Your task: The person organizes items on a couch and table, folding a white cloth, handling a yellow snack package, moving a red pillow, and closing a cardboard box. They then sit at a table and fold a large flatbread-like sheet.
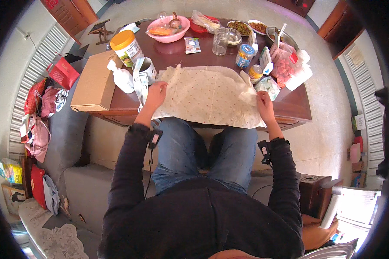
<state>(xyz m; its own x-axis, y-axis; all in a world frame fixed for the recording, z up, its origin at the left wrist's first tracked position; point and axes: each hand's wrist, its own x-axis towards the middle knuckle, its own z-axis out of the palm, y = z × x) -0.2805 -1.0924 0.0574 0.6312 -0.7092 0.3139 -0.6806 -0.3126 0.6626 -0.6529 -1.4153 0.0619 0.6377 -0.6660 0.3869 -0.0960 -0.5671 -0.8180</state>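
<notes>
A cream dotted cloth [210,97] lies spread over the front of the dark red wooden table [171,53], its near edge hanging over my knees. My right hand [265,103] pinches the cloth's right edge, where a corner is folded over. At the left edge is my left hand [156,94], its fingers bent against the fabric; whether they grip it, I cannot tell. Close beyond this hand stand a patterned mug [148,72] with a light strap [141,85] beside it, and a white bottle [123,77].
A cardboard box [95,82] sits at the table's left end, near a yellow-lidded tub [126,48]. Farther back are a pink basin [168,35], a glass jar [220,41] and dishes of food [240,28]. Cans [245,55] and a bag of pink pieces [282,68] crowd the right.
</notes>
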